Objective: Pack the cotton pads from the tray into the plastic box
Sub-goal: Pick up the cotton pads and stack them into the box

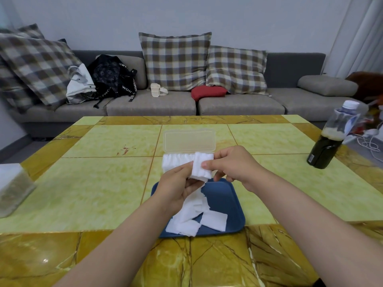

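Note:
A clear plastic box (189,141) stands open in the middle of the table, its lid tipped up at the back and a row of white cotton pads (176,161) packed inside. Just in front of it lies a blue tray (228,195) with several loose pads (213,220) scattered on it. Above the tray's far edge, my left hand (176,187) and my right hand (230,164) both grip one small stack of cotton pads (200,169), held close to the box's right end. My left forearm hides part of the tray.
A dark bottle (329,139) with a white cap stands at the table's right side. A translucent container (12,189) sits at the left edge. Beyond the table is a grey sofa (151,104) with checked cushions and bags.

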A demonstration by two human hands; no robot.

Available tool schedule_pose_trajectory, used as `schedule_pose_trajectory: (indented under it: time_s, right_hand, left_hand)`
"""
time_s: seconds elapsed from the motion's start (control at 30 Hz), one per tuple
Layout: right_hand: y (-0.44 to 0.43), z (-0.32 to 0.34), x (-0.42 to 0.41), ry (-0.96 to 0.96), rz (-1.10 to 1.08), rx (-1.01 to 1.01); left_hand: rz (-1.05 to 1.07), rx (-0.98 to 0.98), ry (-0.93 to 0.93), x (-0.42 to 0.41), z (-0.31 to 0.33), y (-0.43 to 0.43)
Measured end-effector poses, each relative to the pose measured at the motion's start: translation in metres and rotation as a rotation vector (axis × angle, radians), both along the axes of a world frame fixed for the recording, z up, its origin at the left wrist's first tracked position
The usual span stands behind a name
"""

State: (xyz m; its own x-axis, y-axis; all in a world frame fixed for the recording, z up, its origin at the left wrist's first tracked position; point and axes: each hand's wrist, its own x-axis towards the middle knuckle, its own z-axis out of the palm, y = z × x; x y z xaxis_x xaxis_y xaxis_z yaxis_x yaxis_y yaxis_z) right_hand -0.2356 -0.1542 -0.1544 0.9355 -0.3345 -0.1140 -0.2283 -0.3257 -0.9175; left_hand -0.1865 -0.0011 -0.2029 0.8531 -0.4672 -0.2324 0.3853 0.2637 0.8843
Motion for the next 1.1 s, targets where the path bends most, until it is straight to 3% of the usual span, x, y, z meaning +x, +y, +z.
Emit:
schedule_pose_trajectory:
  time_s: [0.27,0.47,0.57,0.7,0.83,1.0,1.1]
  right_hand:
    - [0.004,-0.003,0.003,-0.018,-0.052,-0.055]
    - [-0.003,-0.008,0.004,0.005,0.046,-0.189]
    - [-0.007,-0.015,-0.001,0.165,0.229,-0.385]
    - [-0.003,-0.036,-0.008,0.47,0.505,-0.707]
    - [0.006,-0.042,-0.007,0.508,0.525,-0.79]
    - [0.001,-0.029,-0.006,0.526,0.553,-0.783]
    - [-0.016,-0.013,-0.007,0.419,0.463,-0.62]
  left_hand:
    - [-0.025,-0.12,0.1,-0.003,0.002,-0.004]
    - [0.044,0.058,0.005,0.003,0.0,0.0]
    - [0.164,0.234,-0.108,0.012,0.001,0.009]
    - [0.142,0.336,-0.189,0.018,0.004,0.02]
    - [0.108,0.339,-0.142,0.022,0.003,0.025]
    - [0.082,0.332,-0.121,0.024,0.001,0.025]
    - [0.094,0.314,-0.135,0.024,0.0,0.025]
